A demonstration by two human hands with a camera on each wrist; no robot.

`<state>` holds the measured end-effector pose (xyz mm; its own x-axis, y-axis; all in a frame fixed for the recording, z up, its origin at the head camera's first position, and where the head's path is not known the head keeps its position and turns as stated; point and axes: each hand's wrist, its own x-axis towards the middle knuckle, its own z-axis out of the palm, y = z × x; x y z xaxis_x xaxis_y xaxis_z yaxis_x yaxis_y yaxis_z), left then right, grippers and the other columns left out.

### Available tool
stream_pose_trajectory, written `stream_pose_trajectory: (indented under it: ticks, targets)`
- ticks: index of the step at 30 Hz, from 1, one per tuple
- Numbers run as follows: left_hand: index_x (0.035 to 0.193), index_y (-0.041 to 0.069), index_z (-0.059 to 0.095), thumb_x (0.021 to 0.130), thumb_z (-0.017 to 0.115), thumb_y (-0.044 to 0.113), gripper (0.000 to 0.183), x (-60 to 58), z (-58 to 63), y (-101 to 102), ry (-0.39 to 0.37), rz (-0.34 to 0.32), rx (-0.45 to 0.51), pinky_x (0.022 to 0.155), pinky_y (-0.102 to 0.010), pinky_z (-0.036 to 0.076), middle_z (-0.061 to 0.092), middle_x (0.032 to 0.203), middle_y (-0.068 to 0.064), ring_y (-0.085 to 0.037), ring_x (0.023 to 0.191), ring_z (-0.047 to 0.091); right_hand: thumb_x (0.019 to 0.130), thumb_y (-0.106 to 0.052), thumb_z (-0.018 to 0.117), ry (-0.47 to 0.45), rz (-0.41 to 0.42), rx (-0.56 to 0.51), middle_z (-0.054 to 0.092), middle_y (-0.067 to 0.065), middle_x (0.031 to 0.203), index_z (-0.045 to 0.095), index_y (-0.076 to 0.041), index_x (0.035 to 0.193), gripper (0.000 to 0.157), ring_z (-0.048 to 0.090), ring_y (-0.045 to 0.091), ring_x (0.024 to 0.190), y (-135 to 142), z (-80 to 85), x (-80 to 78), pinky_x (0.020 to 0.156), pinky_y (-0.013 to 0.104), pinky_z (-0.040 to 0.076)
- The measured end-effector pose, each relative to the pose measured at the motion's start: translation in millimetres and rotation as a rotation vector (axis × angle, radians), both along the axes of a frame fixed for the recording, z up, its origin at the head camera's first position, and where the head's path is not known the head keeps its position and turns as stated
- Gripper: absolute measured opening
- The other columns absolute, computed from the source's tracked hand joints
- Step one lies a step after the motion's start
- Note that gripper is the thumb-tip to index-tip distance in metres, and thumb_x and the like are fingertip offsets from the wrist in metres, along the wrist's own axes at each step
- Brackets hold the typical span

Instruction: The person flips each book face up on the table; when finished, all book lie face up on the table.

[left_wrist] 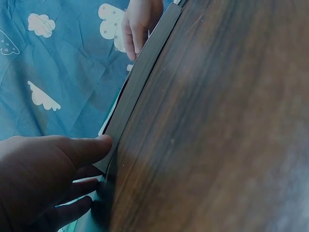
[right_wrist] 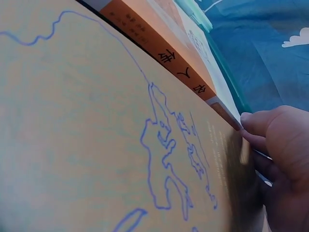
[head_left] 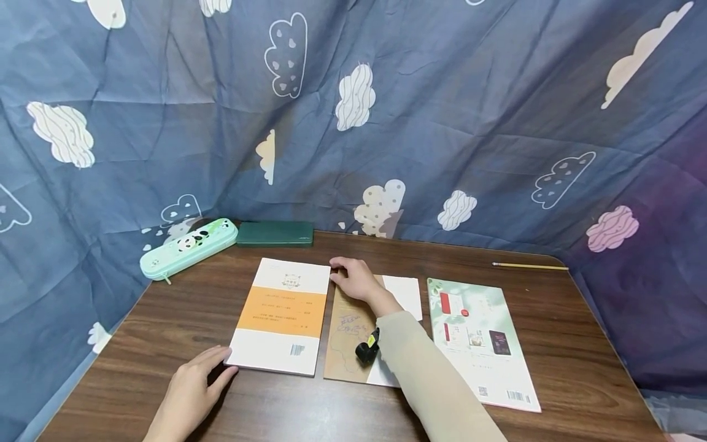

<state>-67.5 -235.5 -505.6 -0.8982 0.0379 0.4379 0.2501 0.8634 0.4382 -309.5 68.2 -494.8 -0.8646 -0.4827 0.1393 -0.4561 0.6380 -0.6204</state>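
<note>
A white book with an orange band lies flat on the table. At its near left corner, my left hand pinches it, the thumb on the near page edge and a finger round the left side. In the left wrist view the left thumb rests against the page block. My right hand holds the far right corner between thumb and bent fingers. The right wrist view has the right thumb at the end of the orange spine. Beneath the right forearm lies a brown-and-white book with blue pen lines.
A green-and-white book lies to the right, with a yellow pencil behind it. At the back left are a mint panda pencil case and a dark green case. A blue cloud-patterned curtain hangs behind the wooden table.
</note>
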Motion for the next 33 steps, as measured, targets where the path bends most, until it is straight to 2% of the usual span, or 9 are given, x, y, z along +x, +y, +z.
stream_pose_trajectory:
  ticks: [11, 23, 29, 32, 33]
  targets:
    - [0.107, -0.003, 0.076, 0.074, 0.089, 0.007, 0.037, -2.3, -0.5, 1.5, -0.017, 0.007, -0.036, 0.085, -0.054, 0.057, 0.075, 0.105, -0.016, -0.036, 0.101, 0.071, 0.099, -0.010, 0.065, -0.023, 0.015, 0.019, 0.067, 0.007, 0.131, 0.067, -0.008, 0.132, 0.033, 0.059, 0.024, 0.128, -2.3, -1.9, -2.0, 0.112, 0.037, 0.044]
    - [0.106, -0.002, 0.076, 0.073, 0.090, 0.006, 0.037, -3.5, -3.6, 2.7, -0.012, 0.028, -0.025, 0.080, -0.051, 0.059, 0.075, 0.105, -0.017, -0.035, 0.095, 0.073, 0.097, -0.004, 0.067, -0.044, -0.013, -0.081, 0.071, 0.008, 0.124, 0.067, -0.005, 0.131, 0.034, 0.061, 0.024, 0.123, -5.8, -3.3, -2.7, 0.108, 0.036, 0.048]
    - [0.109, -0.004, 0.075, 0.073, 0.089, 0.003, 0.040, -3.8, -5.1, 3.6, -0.006, 0.026, 0.021, 0.082, -0.052, 0.058, 0.074, 0.108, -0.019, -0.036, 0.099, 0.072, 0.095, 0.000, 0.067, -0.052, -0.036, -0.157, 0.073, 0.011, 0.116, 0.068, -0.003, 0.127, 0.032, 0.066, 0.025, 0.115, -7.4, -2.0, -2.8, 0.102, 0.039, 0.052]
    - [0.111, -0.005, 0.075, 0.072, 0.089, 0.001, 0.042, -4.2, -7.3, 4.1, 0.002, 0.033, 0.063, 0.085, -0.045, 0.057, 0.073, 0.111, -0.020, -0.036, 0.102, 0.071, 0.095, 0.002, 0.066, -0.063, -0.042, -0.189, 0.073, 0.010, 0.113, 0.068, -0.003, 0.126, 0.032, 0.067, 0.024, 0.109, -8.6, -1.1, -3.5, 0.099, 0.038, 0.054]
    - [0.112, -0.005, 0.074, 0.071, 0.089, 0.000, 0.043, -4.3, -8.1, 4.2, -0.002, 0.036, 0.085, 0.087, -0.037, 0.058, 0.073, 0.113, -0.020, -0.036, 0.103, 0.071, 0.095, 0.003, 0.066, -0.069, -0.041, -0.201, 0.073, 0.011, 0.112, 0.068, -0.002, 0.126, 0.032, 0.068, 0.024, 0.108, -9.1, -0.7, -3.7, 0.097, 0.037, 0.055]
